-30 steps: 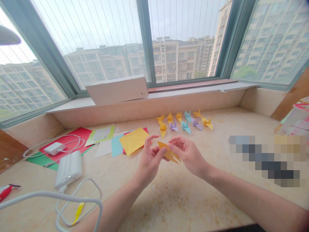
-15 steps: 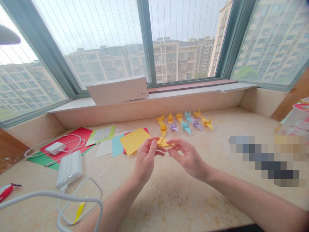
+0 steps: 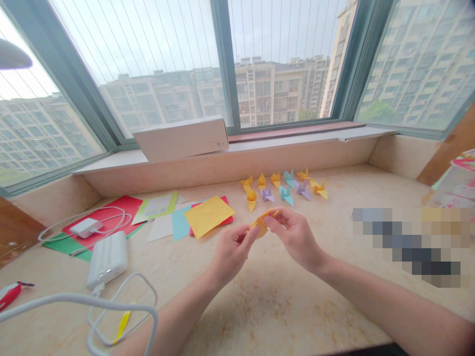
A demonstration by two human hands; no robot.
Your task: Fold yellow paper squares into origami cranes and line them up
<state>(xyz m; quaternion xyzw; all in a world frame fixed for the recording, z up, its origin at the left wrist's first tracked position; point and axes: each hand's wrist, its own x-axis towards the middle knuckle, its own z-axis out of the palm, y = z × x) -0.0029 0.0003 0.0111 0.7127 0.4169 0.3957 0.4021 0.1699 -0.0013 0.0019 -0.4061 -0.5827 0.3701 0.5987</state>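
Note:
Both hands hold a small folded orange paper piece [image 3: 261, 223] just above the marble counter [image 3: 282, 306]. My left hand [image 3: 230, 249] pinches its lower end with thumb and forefinger. My right hand [image 3: 293, 233] pinches its upper tip from the right. Behind them stand several finished paper cranes [image 3: 282, 187] in orange, blue and purple. A flat yellow paper sheet [image 3: 208, 215] lies to the left on a spread of coloured sheets [image 3: 122, 210].
A white power bank [image 3: 107, 258] with looping white cables [image 3: 122, 306] lies front left. A white charger [image 3: 84, 227] rests on the red paper. A long white box [image 3: 181, 138] sits on the window ledge. A patterned container [image 3: 454, 185] stands far right.
The orange piece went from lying flat between my hands to being lifted and turned; now it hangs tilted, my right hand at its top tip, my left hand lower.

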